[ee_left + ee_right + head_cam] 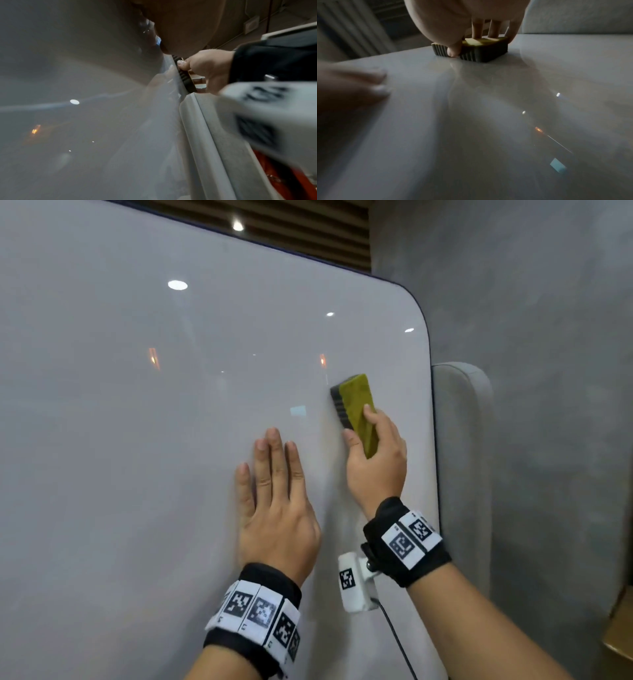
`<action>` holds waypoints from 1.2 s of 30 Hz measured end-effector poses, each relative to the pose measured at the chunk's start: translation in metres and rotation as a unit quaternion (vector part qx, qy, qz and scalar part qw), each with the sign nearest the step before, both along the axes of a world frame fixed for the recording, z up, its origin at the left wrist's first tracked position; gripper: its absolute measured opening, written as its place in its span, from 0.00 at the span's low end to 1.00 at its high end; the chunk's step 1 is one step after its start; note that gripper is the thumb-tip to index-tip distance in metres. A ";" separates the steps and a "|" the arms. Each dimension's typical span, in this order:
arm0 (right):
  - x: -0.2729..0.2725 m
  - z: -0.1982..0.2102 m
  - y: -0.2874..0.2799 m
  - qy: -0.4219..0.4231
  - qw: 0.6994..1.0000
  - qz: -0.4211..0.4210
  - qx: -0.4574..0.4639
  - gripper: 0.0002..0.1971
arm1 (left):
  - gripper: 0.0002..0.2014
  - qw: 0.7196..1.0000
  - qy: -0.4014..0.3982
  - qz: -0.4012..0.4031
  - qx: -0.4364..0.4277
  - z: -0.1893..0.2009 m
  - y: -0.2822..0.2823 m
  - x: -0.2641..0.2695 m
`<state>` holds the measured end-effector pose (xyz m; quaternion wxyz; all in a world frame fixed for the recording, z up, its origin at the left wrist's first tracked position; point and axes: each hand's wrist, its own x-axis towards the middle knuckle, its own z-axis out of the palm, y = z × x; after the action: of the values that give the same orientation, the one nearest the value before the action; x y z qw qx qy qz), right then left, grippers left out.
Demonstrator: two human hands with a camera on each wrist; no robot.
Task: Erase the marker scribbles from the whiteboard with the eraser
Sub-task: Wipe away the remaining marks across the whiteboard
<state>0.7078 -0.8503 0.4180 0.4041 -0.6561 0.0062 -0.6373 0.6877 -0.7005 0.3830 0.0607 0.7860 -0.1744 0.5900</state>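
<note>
The whiteboard (171, 405) fills most of the head view and shows no marker scribbles, only reflected lights. My right hand (375, 460) grips the eraser (356, 402), which has a yellow-green back and a dark ribbed felt side pressed flat against the board near its right edge. The thumb lies on the felt side and the fingers wrap over the far side, as the right wrist view shows on the eraser (474, 50). My left hand (274, 491) lies flat on the board with straight fingers, just left of the right hand. The left wrist view shows the eraser (185, 75) edge-on.
The board's rounded right edge (430, 371) lies a short way right of the eraser. Behind it stands a grey padded panel (462, 457) and a grey wall (548, 337). A white camera unit (356, 583) with a cable hangs under my right wrist.
</note>
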 end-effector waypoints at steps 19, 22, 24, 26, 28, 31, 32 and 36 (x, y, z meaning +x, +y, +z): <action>-0.008 -0.054 0.004 0.025 0.998 0.012 0.061 0.22 | 0.37 1.000 0.025 -0.010 -0.008 -0.005 -0.001 -0.003; -0.020 -0.073 0.026 0.010 0.999 0.004 -0.034 0.21 | 0.35 1.000 0.027 -0.004 -0.014 -0.005 -0.005 -0.004; -0.025 -0.087 0.035 0.006 0.997 0.006 -0.083 0.21 | 0.40 0.999 0.038 0.012 -0.017 -0.005 -0.008 -0.003; -0.022 -0.090 0.031 0.002 0.995 0.006 -0.101 0.22 | 0.39 0.999 0.030 0.025 -0.019 -0.005 -0.009 -0.002; -0.015 -0.087 0.020 -0.004 0.993 -0.009 -0.120 0.23 | 0.32 0.999 0.017 0.023 -0.028 -0.006 -0.010 -0.001; 0.001 -0.080 -0.006 -0.016 0.995 -0.024 -0.093 0.22 | 0.35 0.999 0.007 0.034 -0.034 -0.009 -0.010 0.002; 0.007 -0.079 -0.018 -0.018 0.997 -0.029 -0.067 0.22 | 0.36 0.999 0.006 0.036 -0.036 -0.010 -0.011 0.003; 0.025 -0.088 -0.082 0.019 0.996 -0.056 0.074 0.22 | 0.36 0.998 -0.010 0.043 -0.034 -0.012 -0.013 0.004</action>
<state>0.7325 -0.9325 0.3305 0.4148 -0.6349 0.0976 -0.6444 0.6916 -0.7139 0.3711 0.0606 0.7839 -0.1209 0.6059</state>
